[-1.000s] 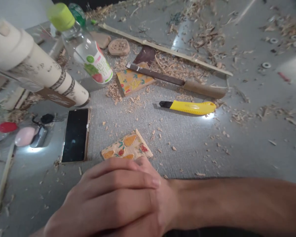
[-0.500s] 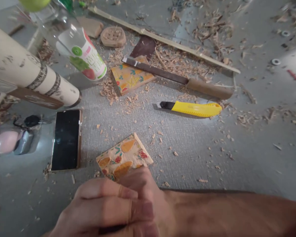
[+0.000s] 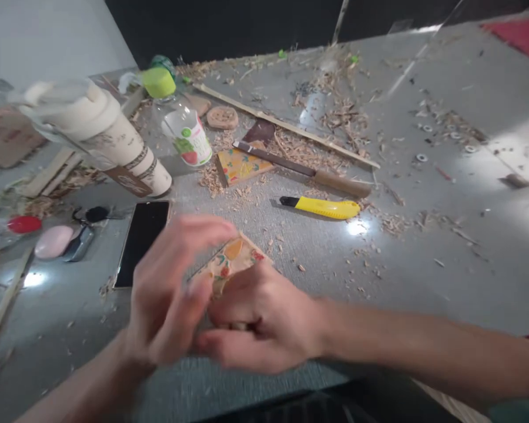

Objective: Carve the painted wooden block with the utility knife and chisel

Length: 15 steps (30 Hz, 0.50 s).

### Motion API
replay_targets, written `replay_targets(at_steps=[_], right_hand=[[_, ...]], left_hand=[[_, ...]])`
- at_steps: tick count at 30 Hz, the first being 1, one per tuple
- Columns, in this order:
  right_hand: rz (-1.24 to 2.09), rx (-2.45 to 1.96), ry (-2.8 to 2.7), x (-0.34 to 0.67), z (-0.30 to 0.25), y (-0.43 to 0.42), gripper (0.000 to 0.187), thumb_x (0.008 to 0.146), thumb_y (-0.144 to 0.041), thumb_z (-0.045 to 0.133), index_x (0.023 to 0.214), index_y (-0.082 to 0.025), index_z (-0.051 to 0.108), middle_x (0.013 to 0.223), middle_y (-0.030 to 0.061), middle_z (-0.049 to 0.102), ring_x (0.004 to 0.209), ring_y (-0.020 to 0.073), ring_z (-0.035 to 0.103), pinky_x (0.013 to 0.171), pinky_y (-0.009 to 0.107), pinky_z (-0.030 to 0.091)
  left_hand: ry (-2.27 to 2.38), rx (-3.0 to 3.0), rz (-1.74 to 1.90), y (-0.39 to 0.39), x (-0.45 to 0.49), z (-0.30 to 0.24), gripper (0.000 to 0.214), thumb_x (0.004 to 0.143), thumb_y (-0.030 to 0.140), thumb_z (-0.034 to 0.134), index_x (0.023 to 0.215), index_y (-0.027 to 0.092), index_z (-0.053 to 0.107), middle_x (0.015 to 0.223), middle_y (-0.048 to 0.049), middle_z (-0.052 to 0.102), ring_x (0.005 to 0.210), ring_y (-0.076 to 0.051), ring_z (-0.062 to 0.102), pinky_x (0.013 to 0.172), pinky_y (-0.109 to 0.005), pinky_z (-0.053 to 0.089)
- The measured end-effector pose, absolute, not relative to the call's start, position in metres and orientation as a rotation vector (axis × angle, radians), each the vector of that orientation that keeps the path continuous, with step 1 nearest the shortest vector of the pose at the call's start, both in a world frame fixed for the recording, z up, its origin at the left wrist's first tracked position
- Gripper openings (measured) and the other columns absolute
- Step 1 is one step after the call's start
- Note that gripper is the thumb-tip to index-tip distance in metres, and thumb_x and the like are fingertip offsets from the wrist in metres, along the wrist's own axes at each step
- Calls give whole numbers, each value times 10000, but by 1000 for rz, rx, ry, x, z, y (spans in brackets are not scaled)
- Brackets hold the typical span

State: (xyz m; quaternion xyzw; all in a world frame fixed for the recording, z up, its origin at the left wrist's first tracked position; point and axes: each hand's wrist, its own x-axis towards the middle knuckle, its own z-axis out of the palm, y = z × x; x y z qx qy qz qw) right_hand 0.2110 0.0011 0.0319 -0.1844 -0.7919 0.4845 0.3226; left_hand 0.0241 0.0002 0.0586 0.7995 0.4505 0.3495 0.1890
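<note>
My left hand (image 3: 171, 288) is raised and a little blurred, its fingers curved and its thumb apart, with nothing visible in it. My right hand (image 3: 264, 320) is curled into a loose fist beside it, low over the grey mat; whatever may be inside the fist is hidden. Just beyond both hands lies a flat wooden block (image 3: 245, 256) with a painted pattern of orange fruit, red berries and green leaves, partly covered by the hands. A yellow utility knife (image 3: 328, 208) with its black tip to the left rests farther off.
Behind the knife, a flat file (image 3: 286, 161) lies across a second patterned block (image 3: 235, 167). A bottle (image 3: 187, 132), a tumbler (image 3: 134, 147), a phone (image 3: 144, 244) and keys (image 3: 97, 214) stand or lie left. Wood shavings (image 3: 344, 114) and a long thin stick (image 3: 291, 124) lie behind.
My left hand has lifted off my right hand and opened. The view has tilted up, so more of the table's far side and both forearms show.
</note>
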Motion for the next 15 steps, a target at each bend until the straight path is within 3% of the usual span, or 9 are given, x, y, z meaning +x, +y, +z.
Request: replay_targets(at_steps=[1,2,5,7,9,12,15], right_hand=[[1314,-425,-2075,218,35,7,564,1041,-441,621,617,-261,296,535,-90,315,520,103,325,552,329,272],[1340,-346,-2102,226,39,14,566,1048,-396,630,624,-259,280,542,-93,292,537,106,317,577,331,280],[1370,-113,-2262,252,53,34,541,1077,-270,604,644,-246,282,606,-78,357,644,114,407,742,316,387],[1292,-163,-2393,270,65,42,501,1087,-264,618,655,-225,369,700,-49,497,791,131,510,911,346,418],[1148,-323,-2494,289,76,46,391,1120,-324,586,746,-209,565,935,15,637,951,158,575,1003,391,421],[860,-715,-2600,313,83,45,285,1142,-312,514,970,-213,718,1226,105,660,1111,203,617,953,374,480],[616,-945,-2623,330,82,41,250,1128,-266,496,1189,-234,736,1183,93,731,963,193,690,800,331,517]], left_hand=[[1272,2219,999,11,18,61,363,1115,479,418,1330,303,652,1310,-48,714,1206,-264,679,1016,-485,587],[1262,2219,889,19,12,62,322,1133,404,424,1315,272,654,1282,-53,719,1194,-248,682,1033,-463,577],[1139,2343,505,32,2,53,404,1090,451,594,1438,246,597,1492,-106,654,1388,-312,620,1178,-530,512],[1061,2425,380,29,1,42,516,1032,440,701,1496,268,557,1608,-129,573,1455,-354,574,1203,-582,494],[1018,2467,310,19,4,33,561,971,389,783,1472,260,565,1567,-146,596,1407,-372,602,1148,-591,541],[1021,2550,358,0,13,28,485,964,365,789,1395,241,604,1381,-160,672,1217,-384,682,981,-608,619],[949,2593,331,-16,24,32,408,986,318,751,1364,240,620,1156,-103,724,974,-324,718,812,-531,653]])
